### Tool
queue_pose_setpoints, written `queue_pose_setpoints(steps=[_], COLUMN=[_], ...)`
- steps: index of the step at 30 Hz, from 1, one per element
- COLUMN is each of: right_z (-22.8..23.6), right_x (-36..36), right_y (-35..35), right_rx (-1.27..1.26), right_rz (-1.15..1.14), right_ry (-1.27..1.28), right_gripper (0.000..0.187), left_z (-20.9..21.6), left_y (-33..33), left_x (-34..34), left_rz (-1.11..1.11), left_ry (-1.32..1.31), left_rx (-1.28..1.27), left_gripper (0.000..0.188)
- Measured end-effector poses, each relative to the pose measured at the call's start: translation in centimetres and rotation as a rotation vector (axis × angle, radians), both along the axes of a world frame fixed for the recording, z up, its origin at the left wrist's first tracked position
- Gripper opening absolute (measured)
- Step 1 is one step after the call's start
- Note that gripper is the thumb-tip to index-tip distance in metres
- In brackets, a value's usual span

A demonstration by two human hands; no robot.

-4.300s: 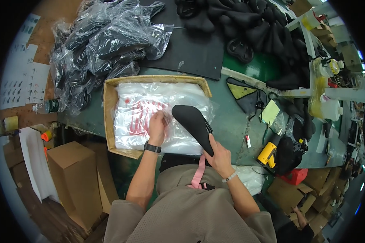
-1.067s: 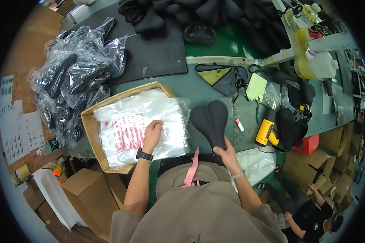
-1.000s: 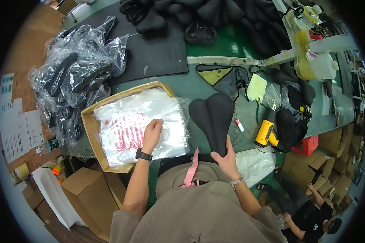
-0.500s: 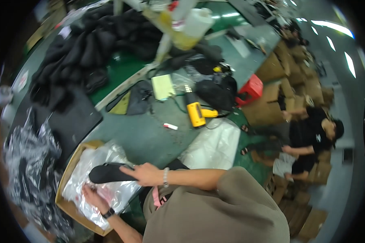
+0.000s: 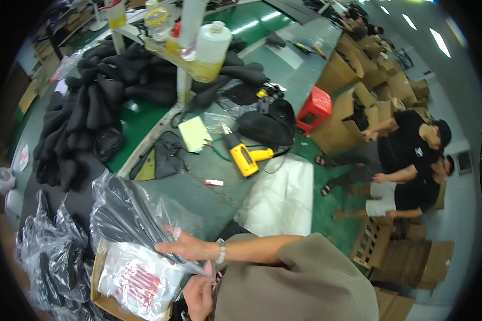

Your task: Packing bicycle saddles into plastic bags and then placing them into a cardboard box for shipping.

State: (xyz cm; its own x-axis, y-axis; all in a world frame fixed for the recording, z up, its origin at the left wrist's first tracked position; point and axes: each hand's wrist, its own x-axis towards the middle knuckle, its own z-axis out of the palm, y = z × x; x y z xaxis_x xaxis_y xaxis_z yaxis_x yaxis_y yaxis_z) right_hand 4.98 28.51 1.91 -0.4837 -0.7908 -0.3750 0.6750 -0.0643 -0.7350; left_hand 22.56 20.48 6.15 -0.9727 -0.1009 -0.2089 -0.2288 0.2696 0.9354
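Head view: heat gun (image 5: 245,158) beside bagged saddle (image 5: 131,216).

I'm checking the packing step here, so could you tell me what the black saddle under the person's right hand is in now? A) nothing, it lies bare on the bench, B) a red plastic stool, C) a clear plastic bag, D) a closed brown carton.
C: the black saddle shows through a clear plastic bag that wraps it, with the right hand lying on the bag.
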Motion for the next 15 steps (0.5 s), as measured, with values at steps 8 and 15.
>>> queue_pose_setpoints(steps=[8,15], right_z=[-1.6,-6.1], right_x=[-0.2,-14.6], right_y=[-0.4,3.7], right_rx=[0.149,0.369], right_rz=[0.295,-0.111], right_ry=[0.526,0.556], right_gripper=[0.068,0.038], left_z=[-5.8,-3.2], left_y=[-3.3,-23.9], left_x=[-7.7,-3.2], left_rz=[0.958,1.331], left_ry=[0.017,0.223], left_rx=[0.956,0.566], left_gripper=[0.044,0.046])
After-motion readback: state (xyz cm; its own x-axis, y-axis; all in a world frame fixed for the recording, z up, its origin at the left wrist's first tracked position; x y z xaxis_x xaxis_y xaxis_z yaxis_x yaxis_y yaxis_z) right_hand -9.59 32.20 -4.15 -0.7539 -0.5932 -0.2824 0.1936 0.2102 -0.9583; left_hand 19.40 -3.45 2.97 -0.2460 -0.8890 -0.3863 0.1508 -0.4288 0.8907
